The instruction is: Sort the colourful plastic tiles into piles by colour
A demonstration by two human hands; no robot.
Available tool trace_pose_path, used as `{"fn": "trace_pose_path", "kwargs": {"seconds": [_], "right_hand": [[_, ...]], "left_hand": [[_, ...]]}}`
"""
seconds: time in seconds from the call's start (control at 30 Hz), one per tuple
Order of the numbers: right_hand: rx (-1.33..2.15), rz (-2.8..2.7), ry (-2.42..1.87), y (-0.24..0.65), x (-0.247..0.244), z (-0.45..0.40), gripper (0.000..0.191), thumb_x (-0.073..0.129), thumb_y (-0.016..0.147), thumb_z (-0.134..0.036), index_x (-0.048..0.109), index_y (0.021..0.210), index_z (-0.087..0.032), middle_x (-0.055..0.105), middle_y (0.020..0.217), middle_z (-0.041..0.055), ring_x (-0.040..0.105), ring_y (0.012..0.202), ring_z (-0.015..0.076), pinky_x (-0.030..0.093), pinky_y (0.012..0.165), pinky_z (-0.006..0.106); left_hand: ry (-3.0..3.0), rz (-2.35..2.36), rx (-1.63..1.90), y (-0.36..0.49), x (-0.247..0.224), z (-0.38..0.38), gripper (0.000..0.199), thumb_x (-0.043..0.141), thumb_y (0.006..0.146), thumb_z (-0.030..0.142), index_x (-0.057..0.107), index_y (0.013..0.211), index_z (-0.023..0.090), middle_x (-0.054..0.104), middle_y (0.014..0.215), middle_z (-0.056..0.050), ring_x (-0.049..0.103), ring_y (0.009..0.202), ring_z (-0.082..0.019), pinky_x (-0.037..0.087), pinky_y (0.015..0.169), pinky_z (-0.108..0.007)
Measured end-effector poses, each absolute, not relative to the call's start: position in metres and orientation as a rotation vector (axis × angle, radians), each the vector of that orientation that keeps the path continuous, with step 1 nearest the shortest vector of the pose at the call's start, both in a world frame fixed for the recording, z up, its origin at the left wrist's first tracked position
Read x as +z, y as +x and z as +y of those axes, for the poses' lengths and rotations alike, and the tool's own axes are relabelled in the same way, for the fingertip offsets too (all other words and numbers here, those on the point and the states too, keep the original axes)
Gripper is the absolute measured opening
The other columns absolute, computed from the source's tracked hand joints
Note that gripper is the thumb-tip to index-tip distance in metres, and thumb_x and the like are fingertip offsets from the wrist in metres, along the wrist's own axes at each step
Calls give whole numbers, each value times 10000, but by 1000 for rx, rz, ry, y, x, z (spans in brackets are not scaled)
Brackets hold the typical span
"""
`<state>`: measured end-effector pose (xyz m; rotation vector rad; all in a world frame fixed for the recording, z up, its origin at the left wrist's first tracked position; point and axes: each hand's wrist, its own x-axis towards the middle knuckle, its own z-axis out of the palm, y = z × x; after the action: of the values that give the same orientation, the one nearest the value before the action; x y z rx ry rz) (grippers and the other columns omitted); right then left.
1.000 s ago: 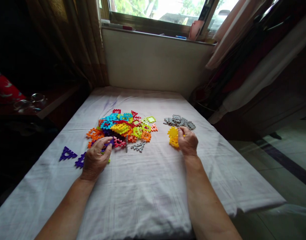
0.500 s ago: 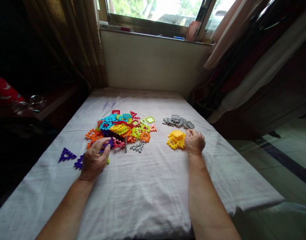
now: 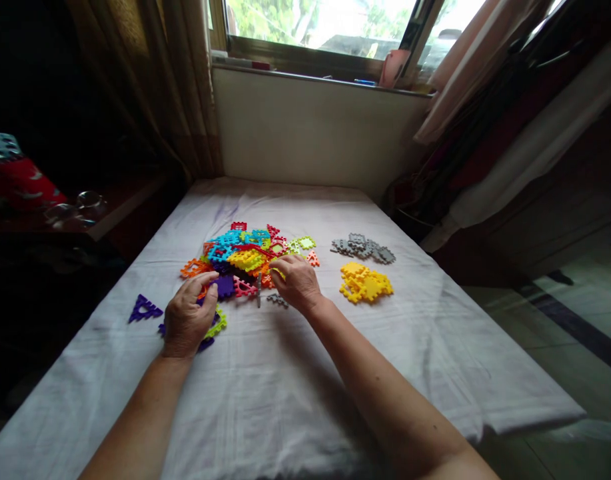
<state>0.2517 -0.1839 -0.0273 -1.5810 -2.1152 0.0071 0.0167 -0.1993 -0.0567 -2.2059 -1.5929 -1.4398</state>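
Observation:
A mixed heap of coloured plastic pieces (image 3: pixel 242 250) lies left of centre on the cloth. My left hand (image 3: pixel 189 313) is at the heap's near left side, thumb and fingers curved apart, beside a dark purple piece (image 3: pixel 224 287); nothing shows in its grasp. Over the heap's right edge is my right hand (image 3: pixel 296 280), its fingers bent down above a grey triangular piece (image 3: pixel 277 300); whether they grip anything is hidden. Yellow pieces (image 3: pixel 366 283) form a pile to the right, with grey pieces (image 3: pixel 363 247) behind them. A purple triangle (image 3: pixel 144 308) lies at the far left.
The table (image 3: pixel 265 400) has a white cloth and stands against a wall below a window. Glasses (image 3: pixel 90 205) and a red item (image 3: pixel 22 183) sit on a dark side surface at left. Clothes (image 3: pixel 490 167) hang at right.
My right hand has moved left from the yellow pile to the mixed heap. The yellow pile now shows more pieces on its right side. My left hand stays near the purple piece.

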Motion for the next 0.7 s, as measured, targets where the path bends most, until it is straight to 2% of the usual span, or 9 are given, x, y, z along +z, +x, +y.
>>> {"fn": "trace_pose_path", "kwargs": {"seconds": [0.23, 0.33, 0.43, 0.53, 0.7], "right_hand": [[-17, -2261, -1698, 208, -3, -151, 359, 553, 927, -401, 654, 1236, -248, 693, 1155, 74, 583, 1086, 242, 442, 942, 351], [-67, -2313, -1720, 197, 2, -147, 345, 565, 914, -404, 673, 1181, -214, 692, 1146, 89, 587, 1074, 258, 452, 914, 362], [-110, -2372, -1718, 190, 5, -146, 265, 509, 943, -314, 715, 1071, -205, 700, 1105, 96, 595, 1048, 259, 452, 893, 370], [-145, -2378, -1662, 190, 5, -146, 297, 436, 972, -246, 729, 1002, -209, 709, 1061, 97, 596, 1028, 246, 449, 886, 367], [5, -2050, -1539, 211, -1, -155, 223, 522, 934, -290, 740, 955, -245, 729, 1002, 59, 622, 985, 206, 453, 910, 322]], "left_hand": [[-2144, -1558, -1462, 11, -61, -194, 227, 529, 913, 279, 688, 1044, 182, 750, 1021, -58, 707, 951, -193, 546, 908, -311], [-2149, -1567, -1458, 11, -61, -193, 225, 528, 913, 276, 686, 1045, 186, 749, 1027, -55, 707, 949, -191, 545, 910, -312], [-2152, -1579, -1468, 12, -60, -193, 224, 526, 913, 276, 683, 1044, 187, 747, 1033, -54, 706, 952, -190, 543, 916, -313], [-2151, -1592, -1480, 12, -60, -194, 221, 520, 912, 275, 680, 1039, 189, 745, 1028, -52, 706, 948, -187, 544, 913, -310], [-2181, -1634, -1468, 13, -57, -196, 234, 507, 916, 301, 677, 1040, 200, 741, 1043, -55, 699, 971, -196, 542, 921, -326]]}}
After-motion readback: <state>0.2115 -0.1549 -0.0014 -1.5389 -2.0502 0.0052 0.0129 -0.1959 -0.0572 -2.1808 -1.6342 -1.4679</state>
